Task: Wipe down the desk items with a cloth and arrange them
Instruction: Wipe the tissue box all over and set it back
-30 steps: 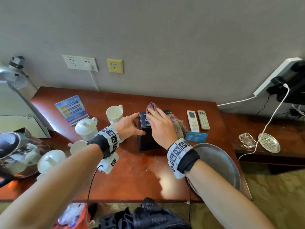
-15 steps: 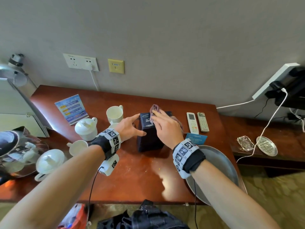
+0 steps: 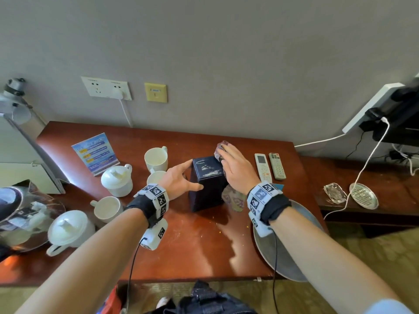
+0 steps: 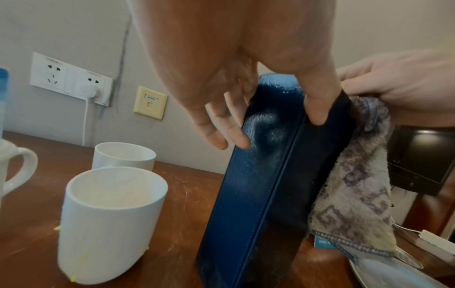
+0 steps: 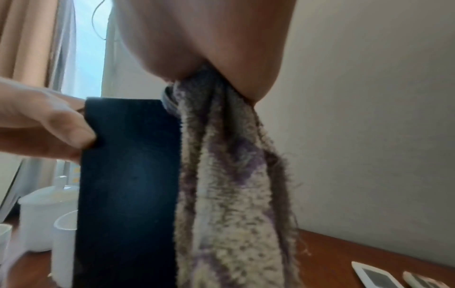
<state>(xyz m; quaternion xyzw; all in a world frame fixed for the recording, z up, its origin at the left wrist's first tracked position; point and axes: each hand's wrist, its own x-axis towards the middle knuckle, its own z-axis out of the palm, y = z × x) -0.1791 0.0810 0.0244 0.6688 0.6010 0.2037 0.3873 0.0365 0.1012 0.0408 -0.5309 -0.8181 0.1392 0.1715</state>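
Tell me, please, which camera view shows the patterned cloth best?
The left wrist view: the purple-and-cream patterned terry cloth hangs open beside the tall dark blue box, pattern clear. The right wrist view shows it bunched and blurred; the head view shows small parts.

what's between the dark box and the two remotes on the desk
The cloth, hanging from the right hand down the dark box, left of the remotes; head view.
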